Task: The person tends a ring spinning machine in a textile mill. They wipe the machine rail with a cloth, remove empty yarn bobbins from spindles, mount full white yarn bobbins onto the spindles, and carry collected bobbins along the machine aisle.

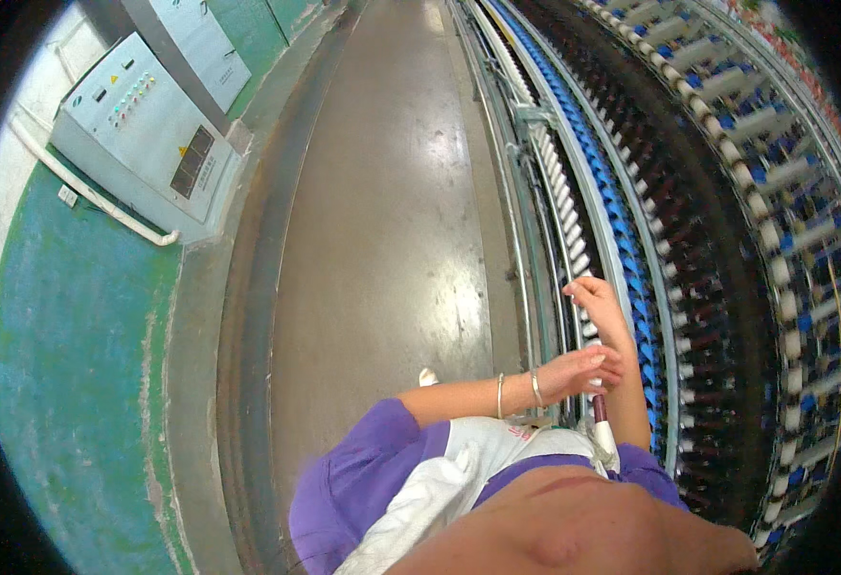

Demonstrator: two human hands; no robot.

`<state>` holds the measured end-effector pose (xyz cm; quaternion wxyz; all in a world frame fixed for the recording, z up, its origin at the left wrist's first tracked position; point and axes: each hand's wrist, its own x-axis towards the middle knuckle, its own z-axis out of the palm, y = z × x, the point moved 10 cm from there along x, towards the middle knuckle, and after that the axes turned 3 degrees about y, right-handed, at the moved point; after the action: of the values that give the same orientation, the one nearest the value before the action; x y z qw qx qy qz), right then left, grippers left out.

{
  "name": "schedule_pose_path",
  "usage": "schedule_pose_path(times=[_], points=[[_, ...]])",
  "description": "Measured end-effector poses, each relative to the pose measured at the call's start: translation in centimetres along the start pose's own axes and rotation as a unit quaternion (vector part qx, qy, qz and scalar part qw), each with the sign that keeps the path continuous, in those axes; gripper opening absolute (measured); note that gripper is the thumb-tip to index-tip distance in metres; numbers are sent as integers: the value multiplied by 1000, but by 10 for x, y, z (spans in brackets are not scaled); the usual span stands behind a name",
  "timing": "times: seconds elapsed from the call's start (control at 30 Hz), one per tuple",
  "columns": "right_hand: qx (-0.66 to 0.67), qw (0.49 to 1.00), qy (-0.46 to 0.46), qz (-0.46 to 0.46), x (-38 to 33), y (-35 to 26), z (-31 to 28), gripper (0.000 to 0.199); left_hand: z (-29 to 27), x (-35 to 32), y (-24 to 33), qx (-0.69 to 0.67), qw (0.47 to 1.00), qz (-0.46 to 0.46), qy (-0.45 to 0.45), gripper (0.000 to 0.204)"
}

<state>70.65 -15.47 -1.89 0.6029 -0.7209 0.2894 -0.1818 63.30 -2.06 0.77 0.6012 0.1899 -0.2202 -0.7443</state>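
Observation:
My left hand (583, 372), with two bangles on its wrist, crosses in front of my right forearm. Its fingers look loosely extended, and nothing shows clearly in its grasp. Just beneath it stands a dark red bobbin tube (600, 409) with white yarn (605, 439) on its lower part, close to my white apron (497, 443). Farther forward, my right hand (595, 299) reaches over the machine's near rail beside a row of white yarn bobbins (566, 216). Its fingertips are bent together as in a pinch; whatever is between them is too small to make out.
The long spinning machine fills the right side, with a blue strip (612, 196), dark spindles and white rollers (768, 235). A smooth grey floor (373, 220) runs along its left. Grey control cabinets (157, 134) stand by the green-and-white wall (76, 316).

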Motion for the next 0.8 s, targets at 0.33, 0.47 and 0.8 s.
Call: schedule_pose_path(times=[0.33,0.47,0.8], points=[[-198,964,-173,-25,252,-88,187,25,-117,-31,247,-104,984,-88,-112,48],[-38,981,-176,76,348,-99,150,30,-234,18,367,28,998,-63,0,26],[-138,944,-281,-102,725,-222,224,48,-519,66,769,14,897,123,425,24]])
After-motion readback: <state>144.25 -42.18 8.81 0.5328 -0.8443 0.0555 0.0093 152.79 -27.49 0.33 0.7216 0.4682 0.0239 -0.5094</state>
